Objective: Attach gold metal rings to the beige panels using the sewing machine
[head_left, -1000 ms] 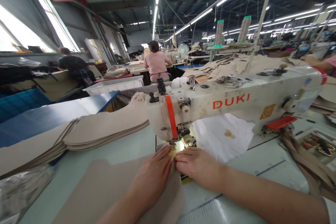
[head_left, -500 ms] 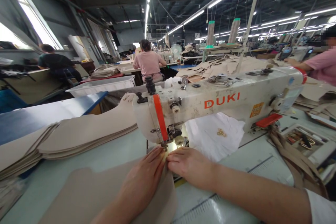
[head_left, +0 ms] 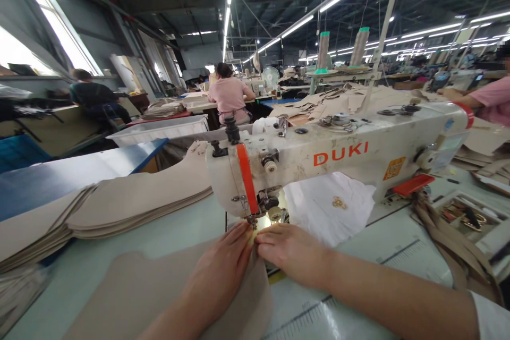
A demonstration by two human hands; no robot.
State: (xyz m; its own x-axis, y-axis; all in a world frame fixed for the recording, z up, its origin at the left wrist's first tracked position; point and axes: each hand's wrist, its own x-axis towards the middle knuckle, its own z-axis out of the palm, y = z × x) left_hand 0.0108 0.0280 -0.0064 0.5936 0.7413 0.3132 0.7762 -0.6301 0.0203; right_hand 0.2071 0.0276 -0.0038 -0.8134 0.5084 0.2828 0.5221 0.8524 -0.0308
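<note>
Cloth panel [head_left: 139, 289]: one matte, grey-brown piece, smooth, with a rounded corner at its far left side and a curved edge at the lower right. It lies flat on the pale green bench [head_left: 179, 224], its far end reaching the needle area of one white sewing machine [head_left: 295, 154] with an orange-red strip and DUKI lettering.

Two stacks [head_left: 139, 199] of similar cloth lie to the left. Two thread cones [head_left: 323, 50] with green tops stand behind the machine. One white cloth [head_left: 314, 215] under its arm carries a small cluster of gold-coloured pieces [head_left: 340, 203]; one tray [head_left: 446, 228] of small items sits at right.

The left hand [head_left: 221, 263] rests on the panel, fingers straight and nearly together, tips beside the needle. The right hand [head_left: 289, 252] has bent fingers, close together, touching the panel's edge. Both thumbs are hidden, so I cannot tell whether either pinches the cloth.
</note>
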